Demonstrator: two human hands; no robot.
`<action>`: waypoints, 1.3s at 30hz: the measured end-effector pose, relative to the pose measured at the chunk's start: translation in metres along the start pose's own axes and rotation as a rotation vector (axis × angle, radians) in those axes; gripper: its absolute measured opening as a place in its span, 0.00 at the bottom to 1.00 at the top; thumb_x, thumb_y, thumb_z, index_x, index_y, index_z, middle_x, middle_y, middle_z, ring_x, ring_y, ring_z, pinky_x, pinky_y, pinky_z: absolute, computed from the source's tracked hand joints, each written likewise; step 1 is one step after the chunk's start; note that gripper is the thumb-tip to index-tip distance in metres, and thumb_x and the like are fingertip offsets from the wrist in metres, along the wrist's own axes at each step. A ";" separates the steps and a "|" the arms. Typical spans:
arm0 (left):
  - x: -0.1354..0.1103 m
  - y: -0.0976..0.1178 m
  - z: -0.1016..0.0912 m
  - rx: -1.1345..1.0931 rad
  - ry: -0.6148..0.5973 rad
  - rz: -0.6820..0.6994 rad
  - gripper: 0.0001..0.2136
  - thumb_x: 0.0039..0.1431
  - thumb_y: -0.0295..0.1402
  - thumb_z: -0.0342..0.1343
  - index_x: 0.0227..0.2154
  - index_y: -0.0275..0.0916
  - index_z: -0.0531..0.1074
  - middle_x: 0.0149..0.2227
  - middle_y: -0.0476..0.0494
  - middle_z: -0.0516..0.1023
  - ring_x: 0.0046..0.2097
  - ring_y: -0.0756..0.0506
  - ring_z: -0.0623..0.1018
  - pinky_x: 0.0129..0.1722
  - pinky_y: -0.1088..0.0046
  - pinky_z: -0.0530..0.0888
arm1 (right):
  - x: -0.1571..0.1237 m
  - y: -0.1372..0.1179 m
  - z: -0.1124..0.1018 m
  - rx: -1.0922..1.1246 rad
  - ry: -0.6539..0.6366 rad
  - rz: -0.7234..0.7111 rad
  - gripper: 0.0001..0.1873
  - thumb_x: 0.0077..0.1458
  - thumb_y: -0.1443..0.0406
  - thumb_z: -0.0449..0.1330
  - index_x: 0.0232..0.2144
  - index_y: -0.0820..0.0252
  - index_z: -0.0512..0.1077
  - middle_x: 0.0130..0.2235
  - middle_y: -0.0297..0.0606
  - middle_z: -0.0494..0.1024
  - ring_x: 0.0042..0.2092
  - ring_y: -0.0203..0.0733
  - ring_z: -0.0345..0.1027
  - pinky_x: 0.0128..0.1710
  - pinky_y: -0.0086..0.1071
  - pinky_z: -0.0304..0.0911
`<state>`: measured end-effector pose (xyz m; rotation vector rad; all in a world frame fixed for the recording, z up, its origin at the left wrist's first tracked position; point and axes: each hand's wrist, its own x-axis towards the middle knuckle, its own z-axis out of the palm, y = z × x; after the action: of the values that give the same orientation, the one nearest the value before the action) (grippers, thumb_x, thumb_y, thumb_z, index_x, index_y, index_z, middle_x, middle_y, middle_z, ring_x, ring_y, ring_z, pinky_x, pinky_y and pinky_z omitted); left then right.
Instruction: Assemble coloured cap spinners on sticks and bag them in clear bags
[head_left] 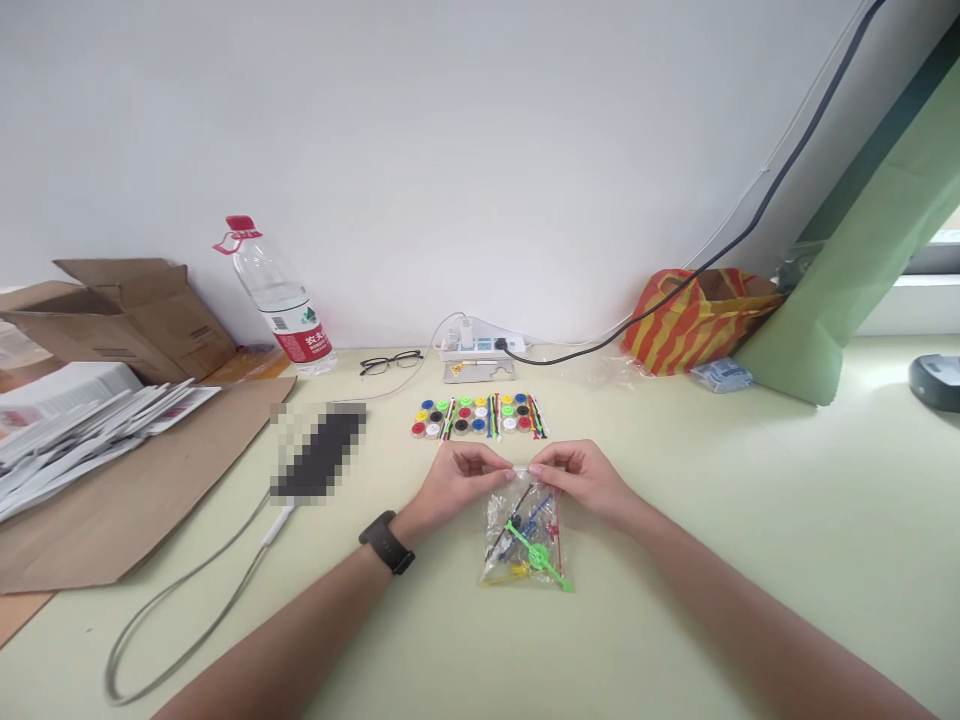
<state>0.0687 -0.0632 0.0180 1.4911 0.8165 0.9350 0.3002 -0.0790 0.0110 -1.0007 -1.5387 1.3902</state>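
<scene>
My left hand [459, 482] and my right hand [577, 478] both pinch the top edge of a small clear plastic bag [525, 535] lying on the pale green table [750, 540]. Inside the bag are coloured plastic sticks and wheels, green, blue, red, yellow and black. My left wrist wears a black watch [387, 542]. Just beyond my hands, rows of coloured round discs and thin sticks [480, 416] are laid out on the table.
A power strip [480, 348] with a black cable, black glasses [390, 362], a water bottle [279, 300] and a red-orange striped bag [694, 315] stand along the wall. Cardboard, papers [82, 425] and a blurred dark object [319, 450] with a grey cable lie left. A green curtain [847, 290] hangs right.
</scene>
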 end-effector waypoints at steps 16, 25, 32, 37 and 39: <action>0.003 0.004 -0.002 0.053 -0.051 -0.066 0.12 0.56 0.39 0.69 0.34 0.33 0.83 0.30 0.41 0.83 0.31 0.48 0.79 0.33 0.75 0.74 | 0.001 0.002 -0.005 0.024 0.011 -0.034 0.13 0.54 0.57 0.70 0.36 0.61 0.83 0.31 0.37 0.80 0.32 0.37 0.69 0.33 0.31 0.64; 0.004 0.003 0.002 0.021 0.024 -0.037 0.08 0.54 0.35 0.69 0.31 0.35 0.80 0.28 0.45 0.81 0.31 0.48 0.80 0.34 0.75 0.76 | 0.000 0.004 -0.004 0.061 0.089 -0.014 0.10 0.52 0.61 0.69 0.37 0.59 0.85 0.30 0.37 0.80 0.31 0.37 0.66 0.33 0.32 0.63; 0.003 0.002 -0.004 -0.040 0.073 -0.039 0.07 0.55 0.33 0.68 0.34 0.35 0.84 0.32 0.40 0.84 0.36 0.46 0.82 0.39 0.73 0.77 | 0.000 0.000 -0.006 0.024 0.069 -0.092 0.11 0.56 0.65 0.63 0.37 0.56 0.86 0.35 0.40 0.79 0.34 0.39 0.67 0.34 0.33 0.64; 0.003 0.000 -0.006 -0.018 0.034 -0.046 0.08 0.54 0.35 0.71 0.33 0.36 0.84 0.31 0.41 0.83 0.33 0.48 0.79 0.34 0.75 0.75 | -0.002 -0.001 -0.006 0.037 0.033 -0.100 0.11 0.57 0.62 0.64 0.38 0.58 0.85 0.34 0.39 0.78 0.34 0.39 0.66 0.35 0.34 0.64; 0.004 0.000 -0.005 -0.025 0.030 -0.026 0.09 0.52 0.35 0.72 0.33 0.36 0.84 0.32 0.41 0.84 0.34 0.48 0.79 0.35 0.75 0.75 | -0.002 -0.002 -0.006 0.038 0.047 -0.055 0.14 0.58 0.58 0.65 0.43 0.58 0.83 0.33 0.38 0.78 0.33 0.38 0.66 0.36 0.34 0.64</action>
<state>0.0662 -0.0576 0.0184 1.4452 0.8417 0.9473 0.3059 -0.0788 0.0130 -0.9547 -1.4888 1.3440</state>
